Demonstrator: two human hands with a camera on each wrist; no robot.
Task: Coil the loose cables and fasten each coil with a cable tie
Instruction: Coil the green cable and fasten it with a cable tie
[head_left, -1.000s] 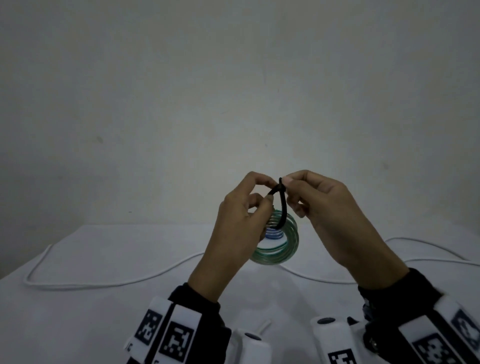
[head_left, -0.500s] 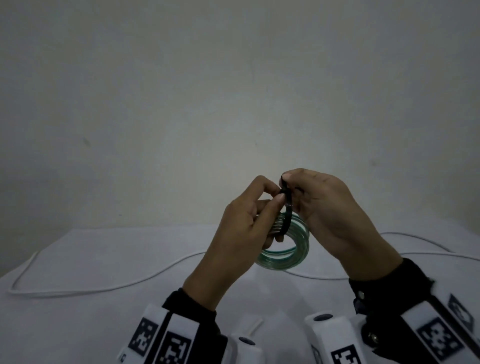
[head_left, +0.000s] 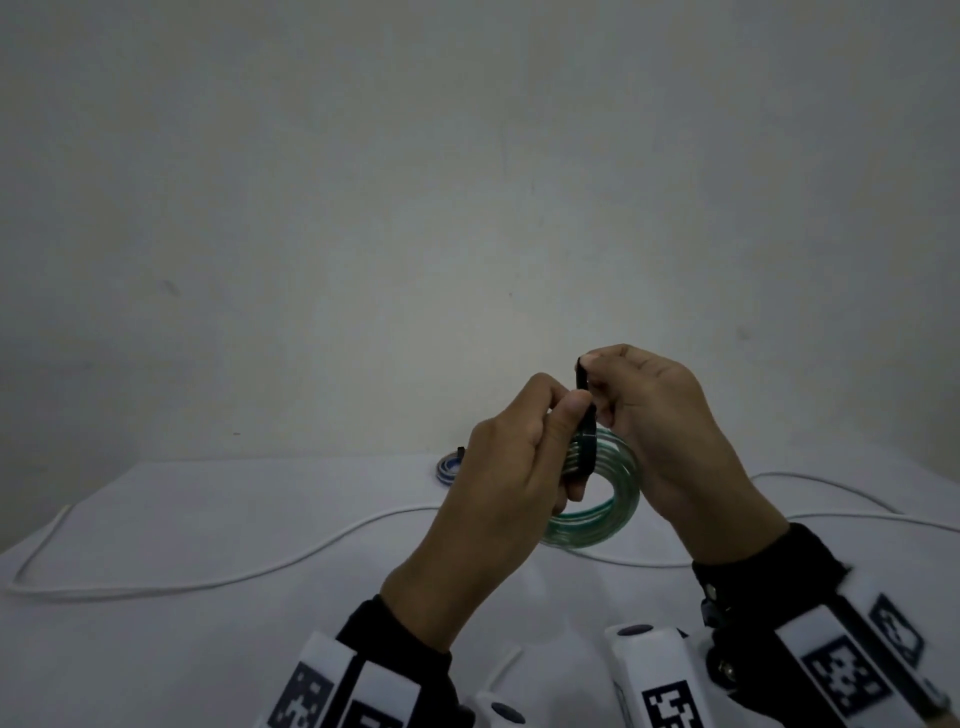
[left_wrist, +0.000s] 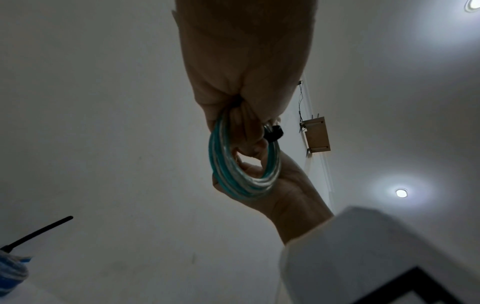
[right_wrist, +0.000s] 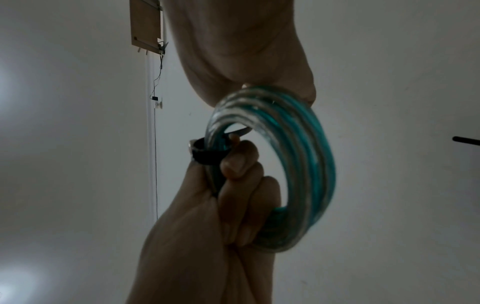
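While our left hand grips the green coil, our right hand, pinching the cable tie, should pull it snug at centre frame.

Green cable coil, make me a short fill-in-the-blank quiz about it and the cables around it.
1. The green cable coil is gripped by the ____ hand.
2. The right hand pinches a ____ cable tie looped round the coil.
3. The loose cable lying on the table is ____ in colour.

Missing words: left; black; white

Teal coil, black cable tie looped round it, left hand gripping both
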